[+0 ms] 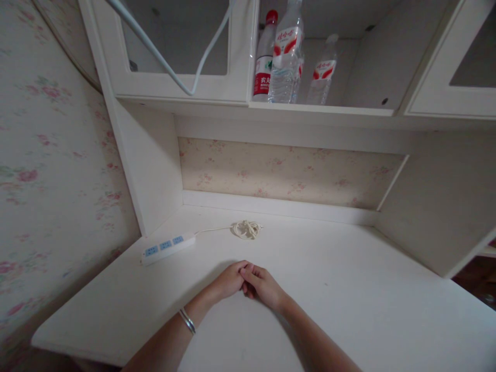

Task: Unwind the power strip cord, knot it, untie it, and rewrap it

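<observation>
On the white desk top [294,258], my left hand [231,279] and my right hand [265,287] rest clasped together in the middle. The right thumb lies across the left fingers, and the fingers of both hands are curled closed. No object shows between them; the inside of the clasp is hidden. A silver bangle [187,321] circles the left wrist. Nearest to the hands is a coiled cream power cord [247,229], just beyond them. It runs left to a white power strip [167,249] with blue sockets.
Above the desk hangs a white cabinet [329,111]. Its open middle shelf holds a red-capped bottle [263,64] and several clear plastic bottles [323,72]. A pale bent rod or hose [163,59] hangs in front of the left cabinet door. Flowered wallpaper [50,155] borders the left side.
</observation>
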`<state>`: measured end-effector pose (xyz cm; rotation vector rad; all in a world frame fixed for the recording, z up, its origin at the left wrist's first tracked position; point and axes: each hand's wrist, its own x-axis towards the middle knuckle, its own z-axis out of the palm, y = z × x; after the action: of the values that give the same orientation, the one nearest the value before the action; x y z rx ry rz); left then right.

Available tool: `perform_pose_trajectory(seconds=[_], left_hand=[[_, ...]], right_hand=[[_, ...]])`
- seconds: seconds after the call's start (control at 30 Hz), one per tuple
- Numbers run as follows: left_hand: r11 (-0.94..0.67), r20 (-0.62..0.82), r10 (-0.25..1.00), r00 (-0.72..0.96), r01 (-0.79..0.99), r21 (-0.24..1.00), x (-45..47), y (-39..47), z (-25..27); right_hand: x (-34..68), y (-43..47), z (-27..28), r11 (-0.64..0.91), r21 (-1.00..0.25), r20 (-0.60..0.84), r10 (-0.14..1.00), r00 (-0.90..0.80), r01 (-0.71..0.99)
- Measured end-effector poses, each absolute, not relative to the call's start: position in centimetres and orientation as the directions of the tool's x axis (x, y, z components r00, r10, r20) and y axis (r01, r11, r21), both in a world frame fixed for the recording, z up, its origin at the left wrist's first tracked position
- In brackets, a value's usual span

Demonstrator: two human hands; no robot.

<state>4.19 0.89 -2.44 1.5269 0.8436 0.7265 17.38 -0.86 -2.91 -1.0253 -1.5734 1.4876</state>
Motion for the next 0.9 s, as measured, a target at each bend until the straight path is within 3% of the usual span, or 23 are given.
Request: perform_pose_trajectory(seconds=[0.9], left_hand=[[-0.087, 0.012, 0.836, 0.548, 0.111, 0.99, 4.29, 0.91, -2.08]], right_hand=[[17.66, -0.75, -2.09, 0.0, -0.998, -0.028, 0.881, -0.471, 0.06]])
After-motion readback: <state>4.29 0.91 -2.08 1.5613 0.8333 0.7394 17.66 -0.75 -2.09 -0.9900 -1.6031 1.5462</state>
